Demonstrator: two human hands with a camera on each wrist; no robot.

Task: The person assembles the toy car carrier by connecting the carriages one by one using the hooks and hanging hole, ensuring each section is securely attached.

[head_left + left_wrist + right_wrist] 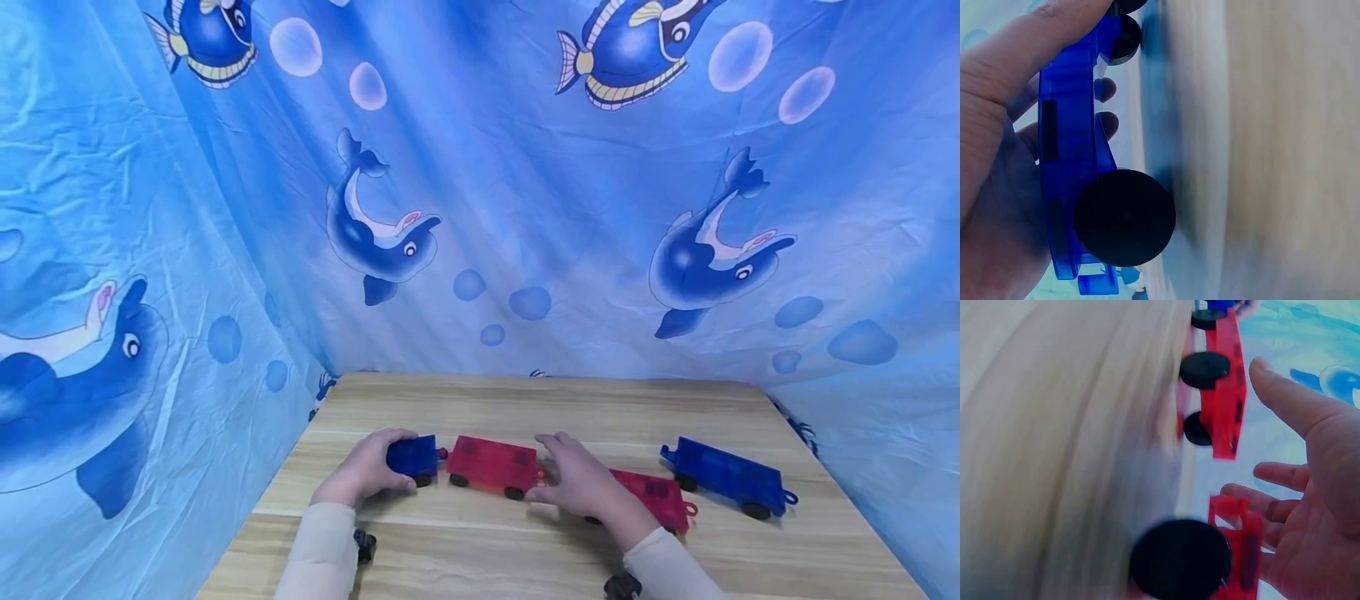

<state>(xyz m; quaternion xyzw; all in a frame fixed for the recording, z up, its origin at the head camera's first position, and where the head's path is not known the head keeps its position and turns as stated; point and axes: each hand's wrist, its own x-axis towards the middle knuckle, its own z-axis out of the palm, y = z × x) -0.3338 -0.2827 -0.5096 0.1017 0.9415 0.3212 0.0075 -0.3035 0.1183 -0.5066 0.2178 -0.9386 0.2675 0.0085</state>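
Observation:
A blue toy train car (422, 452) with black wheels stands at the left of a line of cars. My left hand (365, 468) grips it, with the thumb along one side and the fingers behind in the left wrist view. Just right of it, by its hook, is a red train car (491, 463). Over the gap between this and a second red train car (658, 497) is my right hand (573, 477), its thumb and fingers spread. In the right wrist view that hand (1325, 481) holds nothing and lies beside both red cars.
Another blue train car (727, 477), with a hook and a ring at its ends, stands apart at the right. All rest on a wood-grain table (540, 400). A blue curtain (487, 208) printed with dolphins and fish hangs behind and along both sides.

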